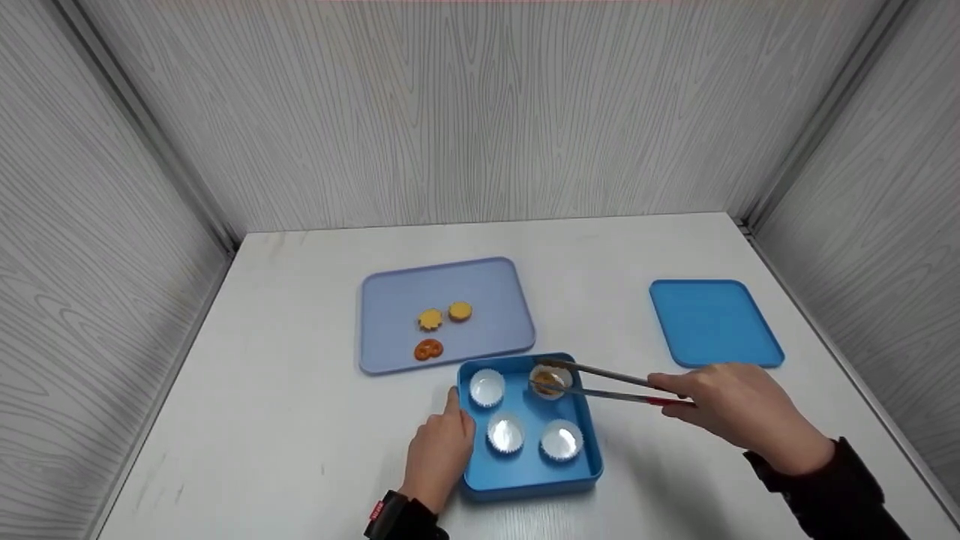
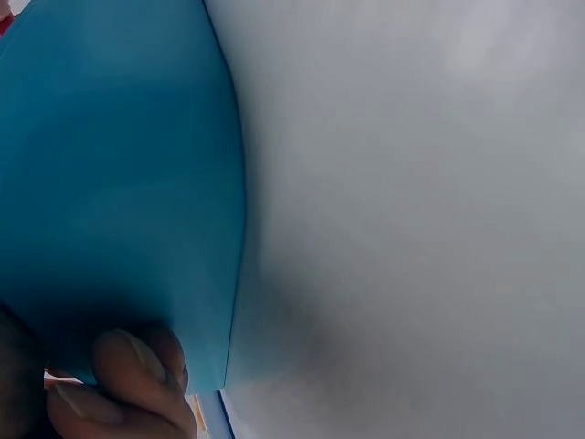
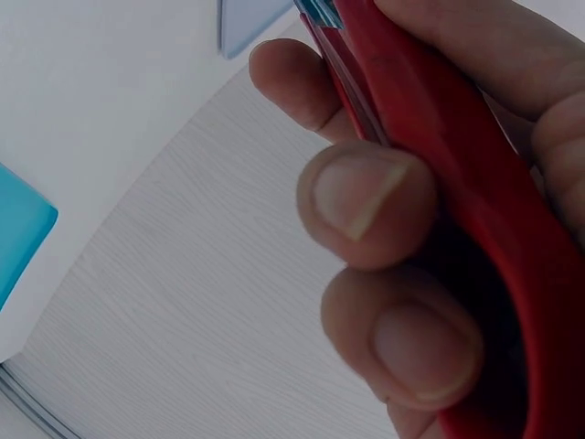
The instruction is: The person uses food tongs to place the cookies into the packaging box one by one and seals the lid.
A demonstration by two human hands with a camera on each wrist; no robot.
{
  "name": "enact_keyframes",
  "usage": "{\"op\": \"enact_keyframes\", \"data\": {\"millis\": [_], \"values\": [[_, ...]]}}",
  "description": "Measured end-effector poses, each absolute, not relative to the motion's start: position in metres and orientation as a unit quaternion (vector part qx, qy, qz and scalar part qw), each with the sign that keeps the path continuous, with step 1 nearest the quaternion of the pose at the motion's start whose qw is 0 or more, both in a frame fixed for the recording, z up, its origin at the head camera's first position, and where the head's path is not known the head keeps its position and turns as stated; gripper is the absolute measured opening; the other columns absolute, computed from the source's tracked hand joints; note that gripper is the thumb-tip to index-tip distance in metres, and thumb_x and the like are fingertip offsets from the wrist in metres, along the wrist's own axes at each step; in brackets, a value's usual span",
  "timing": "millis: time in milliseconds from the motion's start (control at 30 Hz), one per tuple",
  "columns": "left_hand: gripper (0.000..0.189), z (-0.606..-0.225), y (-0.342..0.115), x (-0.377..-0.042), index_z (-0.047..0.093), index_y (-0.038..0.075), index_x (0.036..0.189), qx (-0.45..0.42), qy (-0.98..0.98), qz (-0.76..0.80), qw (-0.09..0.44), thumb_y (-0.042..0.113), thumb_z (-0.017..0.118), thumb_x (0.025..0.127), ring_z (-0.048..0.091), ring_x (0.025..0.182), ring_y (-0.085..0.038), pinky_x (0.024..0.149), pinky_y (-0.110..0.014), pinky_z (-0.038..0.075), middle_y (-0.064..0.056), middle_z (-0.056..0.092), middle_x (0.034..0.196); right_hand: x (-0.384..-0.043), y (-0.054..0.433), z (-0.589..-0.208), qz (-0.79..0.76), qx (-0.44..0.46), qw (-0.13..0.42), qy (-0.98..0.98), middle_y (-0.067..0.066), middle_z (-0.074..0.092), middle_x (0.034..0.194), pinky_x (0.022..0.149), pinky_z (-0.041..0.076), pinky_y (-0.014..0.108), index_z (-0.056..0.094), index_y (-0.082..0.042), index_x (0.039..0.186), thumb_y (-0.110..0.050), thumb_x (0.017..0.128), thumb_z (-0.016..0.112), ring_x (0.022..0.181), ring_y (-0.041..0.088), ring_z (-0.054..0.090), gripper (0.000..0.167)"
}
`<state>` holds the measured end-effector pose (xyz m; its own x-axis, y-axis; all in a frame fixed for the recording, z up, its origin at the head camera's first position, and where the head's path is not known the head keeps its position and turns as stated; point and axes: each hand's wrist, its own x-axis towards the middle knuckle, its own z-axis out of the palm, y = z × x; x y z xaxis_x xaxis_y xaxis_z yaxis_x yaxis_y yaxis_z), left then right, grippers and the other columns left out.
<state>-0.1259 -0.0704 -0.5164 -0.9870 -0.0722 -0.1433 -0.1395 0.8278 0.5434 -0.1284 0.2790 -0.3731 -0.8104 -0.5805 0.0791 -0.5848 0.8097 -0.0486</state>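
Observation:
The right hand (image 1: 739, 409) grips tongs (image 1: 615, 375) with red handles, which reach left over a blue box (image 1: 480, 480). At the tongs' tips a small golden-brown piece (image 1: 549, 381) sits in the back-right white paper cup (image 1: 564, 375). Red handle (image 3: 430, 128) and curled fingers fill the right wrist view. Against the box's left wall is the left hand (image 1: 439, 450), index finger stretched along it and thumb at the rim. Its other fingers (image 2: 128, 375) are curled beside the blue wall in the left wrist view. Three other paper cups (image 1: 487, 388) stand in the box.
Behind the box lies a lavender tray (image 1: 390, 300) bearing a flower-shaped yellow cookie (image 1: 430, 319), a round yellow cookie (image 1: 460, 311) and a pretzel (image 1: 428, 349). A flat blue tray or lid (image 1: 716, 322) lies at right. Grey panels (image 1: 480, 112) enclose the white table (image 1: 247, 390).

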Motion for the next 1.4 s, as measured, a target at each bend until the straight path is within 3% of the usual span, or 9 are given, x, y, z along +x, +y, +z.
{"op": "enact_keyframes", "data": {"millis": [300, 567, 733, 1033, 1400], "values": [[0.053, -0.516, -0.069, -0.126, 0.046, -0.004, 0.15, -0.061, 0.953, 0.288, 0.068, 0.025, 0.049, 0.106, 0.068, 0.07, -0.025, 0.07, -0.048, 0.056, -0.021, 0.072, 0.088, -0.126, 0.283, -0.373, 0.051, 0.302, 0.03, -0.951, -0.012, 0.075, 0.081, 0.049, 0.039, 0.021, 0.077, -0.021, 0.118, -0.024, 0.08, 0.086, 0.061, 0.002, 0.059, 0.039], [0.053, -0.516, -0.07, -0.126, 0.045, -0.004, 0.15, -0.059, 0.952, 0.291, 0.071, 0.024, 0.049, 0.106, 0.065, 0.067, -0.023, 0.069, -0.048, 0.056, -0.018, 0.07, 0.083, -0.125, 0.29, -0.369, 0.085, 0.316, 0.048, -0.944, -0.009, 0.077, 0.087, 0.053, 0.045, 0.021, 0.077, -0.018, 0.123, -0.023, 0.08, 0.087, 0.07, 0.007, 0.068, 0.044], [0.052, -0.517, -0.071, -0.124, 0.047, -0.006, 0.148, -0.048, 0.952, 0.298, 0.045, 0.022, 0.05, 0.105, 0.069, 0.069, -0.028, 0.067, -0.049, 0.055, -0.021, 0.071, 0.086, -0.126, 0.29, -0.368, 0.106, 0.315, 0.068, -0.941, -0.007, 0.078, 0.087, 0.051, 0.043, 0.02, 0.077, -0.018, 0.124, -0.021, 0.079, 0.087, 0.067, 0.004, 0.066, 0.046], [0.053, -0.516, -0.07, -0.125, 0.046, -0.005, 0.149, -0.052, 0.952, 0.297, 0.059, 0.024, 0.048, 0.105, 0.068, 0.07, -0.026, 0.071, -0.05, 0.056, -0.02, 0.071, 0.087, -0.138, 0.281, -0.374, 0.127, 0.289, 0.055, -0.947, -0.003, 0.078, 0.088, 0.051, 0.042, 0.021, 0.075, -0.016, 0.127, -0.022, 0.084, 0.085, 0.062, 0.002, 0.057, 0.045], [0.054, -0.515, -0.07, -0.126, 0.044, -0.004, 0.151, -0.061, 0.95, 0.296, 0.078, 0.025, 0.048, 0.106, 0.065, 0.067, -0.023, 0.069, -0.049, 0.055, -0.018, 0.071, 0.085, -0.159, 0.265, -0.386, 0.142, 0.304, 0.072, -0.939, 0.001, 0.078, 0.093, 0.059, 0.052, 0.025, 0.074, -0.011, 0.126, -0.019, 0.086, 0.083, 0.068, 0.007, 0.066, 0.042]]}}
